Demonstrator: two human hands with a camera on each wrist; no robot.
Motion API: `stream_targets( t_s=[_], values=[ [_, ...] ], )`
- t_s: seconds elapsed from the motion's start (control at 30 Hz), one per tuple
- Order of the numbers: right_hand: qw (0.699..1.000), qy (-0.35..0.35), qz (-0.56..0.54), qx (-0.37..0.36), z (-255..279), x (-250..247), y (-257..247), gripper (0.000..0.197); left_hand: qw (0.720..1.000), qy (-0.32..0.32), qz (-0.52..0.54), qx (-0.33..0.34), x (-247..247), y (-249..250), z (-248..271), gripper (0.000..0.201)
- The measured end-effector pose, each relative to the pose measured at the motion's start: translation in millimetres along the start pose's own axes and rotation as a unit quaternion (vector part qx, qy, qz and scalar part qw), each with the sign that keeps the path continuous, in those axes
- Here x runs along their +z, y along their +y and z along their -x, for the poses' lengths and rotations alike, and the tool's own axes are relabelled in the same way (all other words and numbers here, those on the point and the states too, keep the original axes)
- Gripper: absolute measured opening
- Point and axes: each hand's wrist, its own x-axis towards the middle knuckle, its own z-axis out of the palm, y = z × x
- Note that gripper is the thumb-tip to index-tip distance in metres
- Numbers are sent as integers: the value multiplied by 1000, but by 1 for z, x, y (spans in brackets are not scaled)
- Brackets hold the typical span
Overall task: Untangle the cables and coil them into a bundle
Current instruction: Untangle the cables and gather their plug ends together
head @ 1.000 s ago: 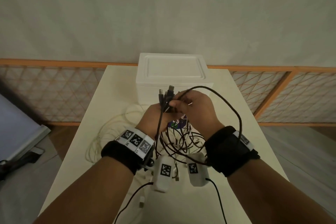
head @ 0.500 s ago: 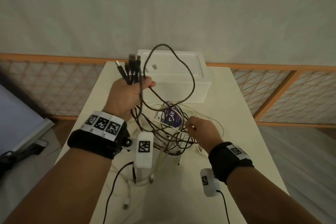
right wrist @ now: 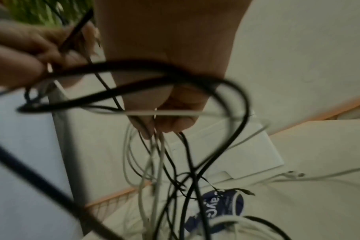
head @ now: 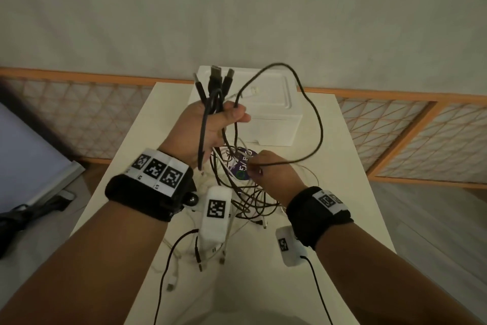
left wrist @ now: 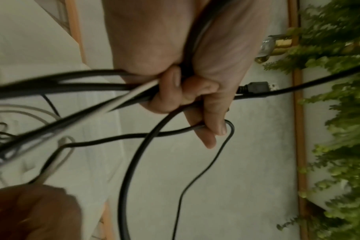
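My left hand (head: pixel 210 124) is raised over the table and grips several black cables (head: pixel 214 95) with their plug ends sticking up; in the left wrist view its fingers (left wrist: pixel 187 97) curl round black and white strands. A long black cable loop (head: pixel 313 111) arcs from that fist to my right hand (head: pixel 266 166), which pinches it lower down. In the right wrist view my right hand (right wrist: pixel 164 116) holds thin black and white strands. A tangle of black and white cables (head: pixel 247 198) hangs and lies below both hands.
A white foam box (head: pixel 274 113) stands at the far end of the white table (head: pixel 355 193). A purple-labelled round object (head: pixel 242 164) lies under the tangle. Loose white cable ends (head: pixel 171 282) trail near the front. A wooden lattice railing (head: pixel 421 135) runs behind.
My left hand lifted the bunch of plug ends away from my right hand, up and left, then back toward centre. My right hand dropped toward the tangle and now pinches the long black loop.
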Motion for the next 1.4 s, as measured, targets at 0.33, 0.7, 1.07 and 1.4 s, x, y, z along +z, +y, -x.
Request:
stream_targets(
  t_s=[0.33,0.7,1.07,1.4],
  values=[
    [990,91,-97,-43,-15,-17,-23,11,998,-24,-47,18,8,14,-1,4],
    [993,61,-102,5,-21,-45,-20,17,993,-89,83,-7,-12,-14,-4,12],
    [928,190,-319,-46,-24,-75,-56,28,982,-47,-166,-83,-9,-95,-13,7],
    [920,266,-272,-94,-32,-59,-49,9,971,-81,-214,74,-9,-65,-25,22]
  ],
)
